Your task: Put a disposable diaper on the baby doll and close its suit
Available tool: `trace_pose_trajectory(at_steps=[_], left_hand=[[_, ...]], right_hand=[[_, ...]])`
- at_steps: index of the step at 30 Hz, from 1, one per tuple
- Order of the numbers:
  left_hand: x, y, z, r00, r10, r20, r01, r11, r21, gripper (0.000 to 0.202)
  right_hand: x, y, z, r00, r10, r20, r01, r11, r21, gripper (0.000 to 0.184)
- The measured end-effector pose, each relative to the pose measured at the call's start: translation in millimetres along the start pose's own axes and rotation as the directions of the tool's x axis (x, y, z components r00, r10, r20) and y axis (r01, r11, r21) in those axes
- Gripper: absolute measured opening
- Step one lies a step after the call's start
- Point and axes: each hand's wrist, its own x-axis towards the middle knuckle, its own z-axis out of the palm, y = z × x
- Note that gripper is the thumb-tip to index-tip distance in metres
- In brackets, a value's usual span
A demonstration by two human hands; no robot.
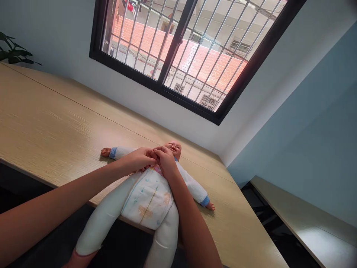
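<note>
Since the doll overhangs the worktop, tugging could drag it off; left hand meets right hand, grip unclear!

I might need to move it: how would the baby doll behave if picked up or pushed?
The baby doll may feel stiff below the waist, since its glossy legs look like molded plastic. Its white sleeves look like soft cloth, so probably less slippery. With both legs past the edge of the table, a push that way might tip it off.
</note>
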Motion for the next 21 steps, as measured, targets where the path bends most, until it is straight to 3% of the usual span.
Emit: trace_pose_trajectory(at_steps=[3,5,7,10,13,15,18,21], left_hand=[[-20,0,10.8,0.971,0.228,-0.064,-0.207,0.948,0.241,0.016],[-42,-3,18.9,0.93,0.355,-0.091,-0.275,0.84,0.468,0.02],[-64,-9,26.9,0.895,0.445,-0.031,-0.326,0.7,0.635,0.032],[-86,-22,36.8,0.846,0.529,0.068,-0.374,0.498,0.782,0.05],[-90,-29,40.1,0.851,0.514,0.109,-0.343,0.386,0.857,0.056],[-87,-28,37.9,0.868,0.477,0.14,-0.346,0.379,0.858,0.056],[-84,-19,32.2,0.897,0.409,0.168,-0.355,0.441,0.824,0.051],[-89,-15,29.5,0.913,0.399,0.087,-0.3,0.512,0.805,0.048]], right_hand=[[-5,-5,0,1.0,-0.001,0.014,0.0,0.996,0.092,0.014],[-8,-10,-2,1.0,-0.01,0.004,0.009,0.986,0.169,0.015],[-9,-15,-7,0.998,-0.04,-0.049,0.049,0.976,0.211,0.017],[-9,-21,-18,0.976,-0.117,-0.184,0.156,0.965,0.212,0.016],[-6,-21,-33,0.917,-0.184,-0.354,0.245,0.96,0.137,0.014],[-4,-18,-44,0.859,-0.236,-0.455,0.281,0.959,0.034,0.014],[-2,-11,-61,0.785,-0.31,-0.537,0.274,0.95,-0.149,0.014],[-3,-8,-74,0.746,-0.344,-0.57,0.187,0.93,-0.317,0.015]])
